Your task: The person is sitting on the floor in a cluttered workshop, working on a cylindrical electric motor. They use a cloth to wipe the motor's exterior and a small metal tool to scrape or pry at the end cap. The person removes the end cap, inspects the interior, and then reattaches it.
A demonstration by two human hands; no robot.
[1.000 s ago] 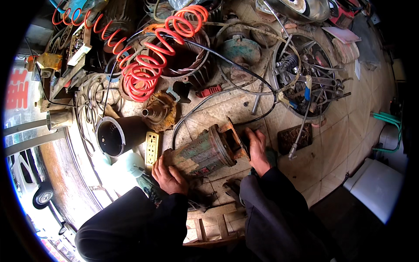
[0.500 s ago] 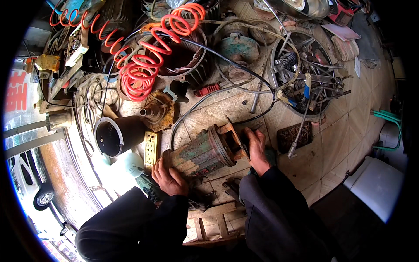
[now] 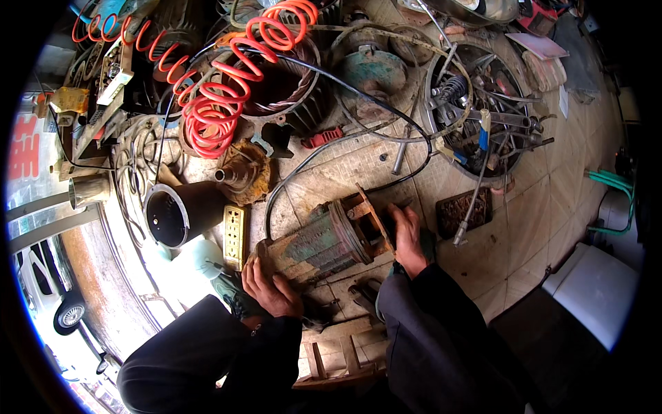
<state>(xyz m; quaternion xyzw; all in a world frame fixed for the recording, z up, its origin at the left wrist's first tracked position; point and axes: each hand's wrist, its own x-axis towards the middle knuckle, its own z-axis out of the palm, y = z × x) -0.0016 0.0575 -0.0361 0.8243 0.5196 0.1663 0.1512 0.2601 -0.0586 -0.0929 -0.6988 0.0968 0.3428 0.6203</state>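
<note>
A rusty, green-painted electric motor or pump body lies tilted on the tiled floor between my feet, its right end raised a little higher in view than its left. Bolted to that right end is a flat rusty flange plate, with a gap between plate and body. My left hand holds the rounded left end, fingers curled against it. At the opposite end my right hand grips the flange plate's outer face; its fingertips are partly hidden behind the plate.
A yellow power strip and an open dark cylinder lie left of the body. Beyond are a rusty hub, a red coiled hose and a black cable. At right stand a tray of small parts and a round tub of tools.
The view has shifted slightly. The motor body has turned a little about its long axis between my hands, and my left hand's fingers have moved slightly lower on its end.
</note>
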